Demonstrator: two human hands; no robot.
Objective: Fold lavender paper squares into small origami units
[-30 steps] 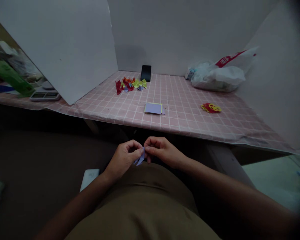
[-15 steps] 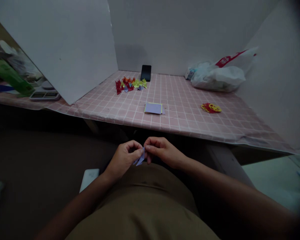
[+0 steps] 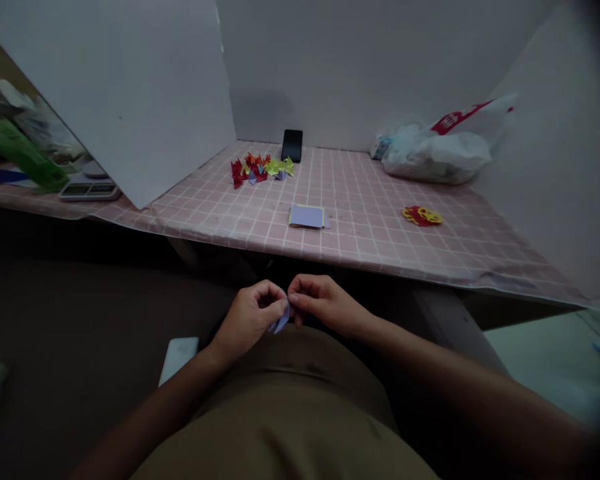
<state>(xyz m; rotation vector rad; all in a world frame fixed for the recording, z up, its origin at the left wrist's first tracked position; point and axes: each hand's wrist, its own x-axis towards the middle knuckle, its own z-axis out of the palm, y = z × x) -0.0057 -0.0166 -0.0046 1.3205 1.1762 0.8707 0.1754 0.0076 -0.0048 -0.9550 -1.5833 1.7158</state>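
Between my fingertips, above my lap and in front of the table edge, is a small folded piece of lavender origami paper point(image 3: 281, 322). My left hand point(image 3: 251, 316) pinches it from the left between thumb and fingers. From the other side my right hand point(image 3: 329, 305) pinches its upper tip, and the two hands' fingertips nearly meet there. Most of the fold is covered by the fingers. On the table beyond lies a stack of square paper sheets point(image 3: 307, 217), lavender on top with yellow edges showing. Farther back stands a cluster of small folded paper figures point(image 3: 260, 169) in red, orange, yellow and lavender.
A dark phone point(image 3: 292, 146) leans near the back wall. White plastic bags point(image 3: 437, 155) and a red-and-yellow bundle point(image 3: 423, 215) occupy the right side of the checked tablecloth point(image 3: 360, 193). A white panel point(image 3: 150, 100) and digital scale point(image 3: 90, 191) are at left; a white device point(image 3: 179, 357) lies below.
The right fingertips have closed in slightly over the paper's upper tip, so less of it shows. The lavender paper has shifted a little; the rest is unchanged.
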